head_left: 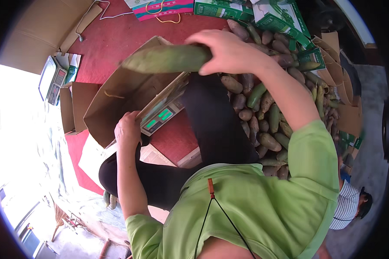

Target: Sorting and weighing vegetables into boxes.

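A long green radish, blurred by motion, is gripped at its right end by my right hand. It is held level over an open cardboard box. My left hand is closed on the box's near corner, its thumb side at the rim. The box is tilted, and what lies deep inside it cannot be made out. Right beside its near wall, a digital scale shows a lit green display; the box hides most of the scale. My bent legs in black trousers flank the box's near side.
A large heap of radishes lies to my right. Green cartons and a pink gift box stand at the back. Left are a small open box and another scale. A person in a striped shirt is at the lower right.
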`<state>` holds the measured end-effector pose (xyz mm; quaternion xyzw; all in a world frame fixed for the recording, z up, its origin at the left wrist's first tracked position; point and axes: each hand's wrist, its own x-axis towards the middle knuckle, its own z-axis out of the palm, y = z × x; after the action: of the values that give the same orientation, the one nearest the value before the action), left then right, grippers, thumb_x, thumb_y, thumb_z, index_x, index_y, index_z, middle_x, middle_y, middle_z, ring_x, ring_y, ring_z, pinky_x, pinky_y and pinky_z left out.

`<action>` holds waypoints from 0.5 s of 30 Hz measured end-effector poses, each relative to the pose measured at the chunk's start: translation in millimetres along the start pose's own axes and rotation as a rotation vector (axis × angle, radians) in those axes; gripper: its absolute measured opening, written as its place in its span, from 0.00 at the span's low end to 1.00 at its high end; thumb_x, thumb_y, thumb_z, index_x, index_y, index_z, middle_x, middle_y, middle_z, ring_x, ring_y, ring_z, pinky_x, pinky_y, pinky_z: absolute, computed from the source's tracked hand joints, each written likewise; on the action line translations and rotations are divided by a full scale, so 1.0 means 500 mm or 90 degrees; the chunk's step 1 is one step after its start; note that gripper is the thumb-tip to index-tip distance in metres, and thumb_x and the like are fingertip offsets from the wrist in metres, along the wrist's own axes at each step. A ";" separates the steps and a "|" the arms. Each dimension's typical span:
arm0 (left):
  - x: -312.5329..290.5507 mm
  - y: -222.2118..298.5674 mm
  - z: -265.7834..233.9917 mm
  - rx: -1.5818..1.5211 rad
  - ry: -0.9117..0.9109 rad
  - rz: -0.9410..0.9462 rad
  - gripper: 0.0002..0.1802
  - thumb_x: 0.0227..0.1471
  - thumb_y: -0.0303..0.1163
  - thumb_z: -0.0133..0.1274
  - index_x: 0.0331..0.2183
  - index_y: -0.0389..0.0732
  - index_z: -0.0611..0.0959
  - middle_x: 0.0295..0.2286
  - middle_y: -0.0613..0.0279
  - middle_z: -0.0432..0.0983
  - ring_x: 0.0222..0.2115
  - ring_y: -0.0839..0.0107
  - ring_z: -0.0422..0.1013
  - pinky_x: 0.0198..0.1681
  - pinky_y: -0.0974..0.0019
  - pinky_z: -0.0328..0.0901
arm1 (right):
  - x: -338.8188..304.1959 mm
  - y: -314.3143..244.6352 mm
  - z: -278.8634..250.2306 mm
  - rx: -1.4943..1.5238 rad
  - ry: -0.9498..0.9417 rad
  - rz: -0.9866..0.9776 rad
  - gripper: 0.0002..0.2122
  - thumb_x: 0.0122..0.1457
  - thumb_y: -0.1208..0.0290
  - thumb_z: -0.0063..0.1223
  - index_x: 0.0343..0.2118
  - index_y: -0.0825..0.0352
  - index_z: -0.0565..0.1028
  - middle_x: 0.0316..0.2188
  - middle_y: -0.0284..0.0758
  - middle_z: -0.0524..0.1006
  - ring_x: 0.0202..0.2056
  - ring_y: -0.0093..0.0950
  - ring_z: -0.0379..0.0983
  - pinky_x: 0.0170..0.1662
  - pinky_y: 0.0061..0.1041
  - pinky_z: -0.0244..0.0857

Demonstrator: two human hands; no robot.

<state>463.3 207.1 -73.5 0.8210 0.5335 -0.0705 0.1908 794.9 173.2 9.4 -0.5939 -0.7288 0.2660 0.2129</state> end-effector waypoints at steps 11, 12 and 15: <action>0.011 0.001 -0.002 -0.002 -0.015 0.013 0.13 0.48 0.31 0.48 0.38 0.46 0.81 0.34 0.56 0.75 0.36 0.55 0.72 0.39 0.58 0.66 | 0.243 -0.075 0.249 -0.407 -0.253 -0.110 0.11 0.44 0.74 0.52 0.33 0.65 0.76 0.32 0.37 0.76 0.39 0.36 0.72 0.41 0.31 0.68; 0.012 -0.001 -0.001 0.000 -0.013 0.014 0.13 0.48 0.31 0.48 0.38 0.46 0.81 0.34 0.56 0.74 0.36 0.55 0.72 0.39 0.57 0.66 | 0.245 -0.068 0.262 -0.407 -0.287 -0.095 0.11 0.45 0.73 0.52 0.34 0.64 0.76 0.34 0.37 0.76 0.39 0.35 0.72 0.41 0.29 0.67; 0.014 0.000 0.003 -0.017 0.008 0.034 0.13 0.48 0.30 0.48 0.38 0.46 0.81 0.33 0.54 0.74 0.36 0.54 0.71 0.38 0.56 0.66 | 0.224 -0.030 0.290 -0.324 -0.129 -0.079 0.13 0.46 0.70 0.54 0.37 0.61 0.76 0.38 0.37 0.75 0.40 0.35 0.72 0.42 0.30 0.67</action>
<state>466.4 212.5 -77.1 0.8328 0.5136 -0.0531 0.1997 670.2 261.0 -93.0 -0.5529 -0.8248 0.1185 -0.0013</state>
